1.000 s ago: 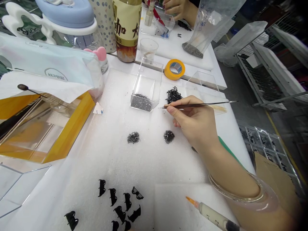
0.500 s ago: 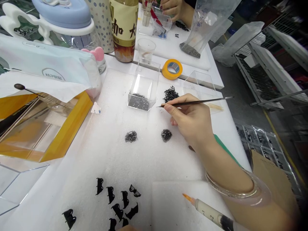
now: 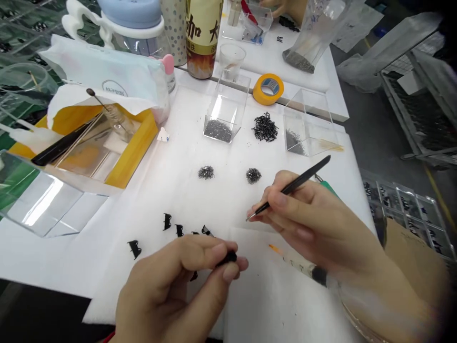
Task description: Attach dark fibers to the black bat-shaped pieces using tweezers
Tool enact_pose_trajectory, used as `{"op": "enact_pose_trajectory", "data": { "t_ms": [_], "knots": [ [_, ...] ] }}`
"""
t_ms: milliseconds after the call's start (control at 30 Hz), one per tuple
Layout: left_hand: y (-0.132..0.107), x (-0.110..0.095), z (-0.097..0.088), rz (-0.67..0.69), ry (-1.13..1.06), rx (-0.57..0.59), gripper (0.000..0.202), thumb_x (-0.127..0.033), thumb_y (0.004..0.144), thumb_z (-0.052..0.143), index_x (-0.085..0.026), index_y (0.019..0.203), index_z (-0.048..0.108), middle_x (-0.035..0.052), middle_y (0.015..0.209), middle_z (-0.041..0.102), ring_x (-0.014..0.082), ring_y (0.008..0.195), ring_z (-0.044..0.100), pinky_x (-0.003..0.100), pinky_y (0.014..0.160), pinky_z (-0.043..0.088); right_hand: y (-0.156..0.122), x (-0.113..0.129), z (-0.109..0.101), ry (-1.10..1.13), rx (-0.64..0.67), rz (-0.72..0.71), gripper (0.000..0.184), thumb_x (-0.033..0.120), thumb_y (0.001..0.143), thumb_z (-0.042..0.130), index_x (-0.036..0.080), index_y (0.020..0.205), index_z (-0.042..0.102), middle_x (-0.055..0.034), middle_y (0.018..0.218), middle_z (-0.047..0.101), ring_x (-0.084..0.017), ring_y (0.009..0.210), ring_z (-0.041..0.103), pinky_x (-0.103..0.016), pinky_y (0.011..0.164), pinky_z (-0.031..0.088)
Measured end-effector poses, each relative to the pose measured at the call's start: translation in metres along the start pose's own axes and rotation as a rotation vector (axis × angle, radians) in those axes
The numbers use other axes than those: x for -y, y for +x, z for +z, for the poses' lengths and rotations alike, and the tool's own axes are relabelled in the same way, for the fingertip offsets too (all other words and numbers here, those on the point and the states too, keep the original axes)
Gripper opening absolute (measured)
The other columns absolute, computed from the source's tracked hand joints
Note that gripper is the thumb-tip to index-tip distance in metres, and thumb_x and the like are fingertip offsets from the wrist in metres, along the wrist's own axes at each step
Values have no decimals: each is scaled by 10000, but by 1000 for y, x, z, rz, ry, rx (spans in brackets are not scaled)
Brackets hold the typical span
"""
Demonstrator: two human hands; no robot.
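Above the white foam sheet (image 3: pixel 150 190), your left hand (image 3: pixel 167 286) is almost closed and pinches one small black piece (image 3: pixel 230 257) between thumb and fingertips. Your right hand (image 3: pixel 314 224) is in a narrow grip and holds black fine tweezers (image 3: pixel 300 182) like a pen; their tips are near that piece, but not touching it.

On the foam sheet, more black pieces (image 3: pixel 166 221) lie close to your left hand. Farther from you on the sheet are two small heaps of dark grains (image 3: pixel 206 172), a tangle of thin black bits (image 3: pixel 264 127) and two clear boxes (image 3: pixel 228 105), both with dark grains inside. A syringe (image 3: pixel 300 263) with an orange tip lies under your right hand. Beyond the foam sheet, another person's hand (image 3: pixel 282 5) is at work.
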State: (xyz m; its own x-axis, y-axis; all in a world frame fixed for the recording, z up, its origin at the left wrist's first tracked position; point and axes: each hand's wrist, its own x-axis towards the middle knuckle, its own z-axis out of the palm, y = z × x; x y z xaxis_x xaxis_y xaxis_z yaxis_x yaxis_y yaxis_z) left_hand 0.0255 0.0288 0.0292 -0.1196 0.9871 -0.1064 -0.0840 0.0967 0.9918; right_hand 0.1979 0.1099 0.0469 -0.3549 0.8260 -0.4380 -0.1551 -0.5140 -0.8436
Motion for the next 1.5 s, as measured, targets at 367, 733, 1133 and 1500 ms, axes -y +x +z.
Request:
{"op": "enact_pose_trajectory", "data": {
  "t_ms": [367, 733, 1133, 1500],
  "knots": [
    [12, -5, 26, -108, 31, -119, 265, -62, 750, 706, -225, 925, 592, -65, 692, 729, 115, 643, 734, 41, 559, 551, -2, -15, -8, 148, 66, -17, 141, 217, 745, 694, 241, 659, 585, 124, 355, 337, -42, 341, 363, -249, 555, 543],
    [14, 3, 36, -123, -148, -67, 205, -25, 809, 640, -215, 870, 593, -82, 737, 746, 118, 774, 733, 87, 708, 578, -3, -18, -10, 113, -19, -78, 163, 154, 720, 711, 217, 648, 578, 98, 413, 500, -5, 325, 364, -113, 343, 295],
    [8, 4, 33, -118, -123, -86, 241, -52, 802, 659, -225, 938, 558, -68, 731, 717, 138, 727, 740, 106, 641, 587, -2, -15, -8, 156, 17, -59, 203, 81, 738, 679, 200, 635, 550, 63, 577, 643, -6, 329, 456, -113, 349, 375],
    [11, 10, 34, -97, -145, -82, 238, -68, 801, 668, -222, 954, 571, -41, 749, 711, 151, 731, 742, 135, 644, 595, -5, -17, -10, 215, 114, -52, 206, 81, 786, 668, 187, 680, 527, 118, 455, 552, 13, 368, 501, -62, 386, 394]
  ]
}}
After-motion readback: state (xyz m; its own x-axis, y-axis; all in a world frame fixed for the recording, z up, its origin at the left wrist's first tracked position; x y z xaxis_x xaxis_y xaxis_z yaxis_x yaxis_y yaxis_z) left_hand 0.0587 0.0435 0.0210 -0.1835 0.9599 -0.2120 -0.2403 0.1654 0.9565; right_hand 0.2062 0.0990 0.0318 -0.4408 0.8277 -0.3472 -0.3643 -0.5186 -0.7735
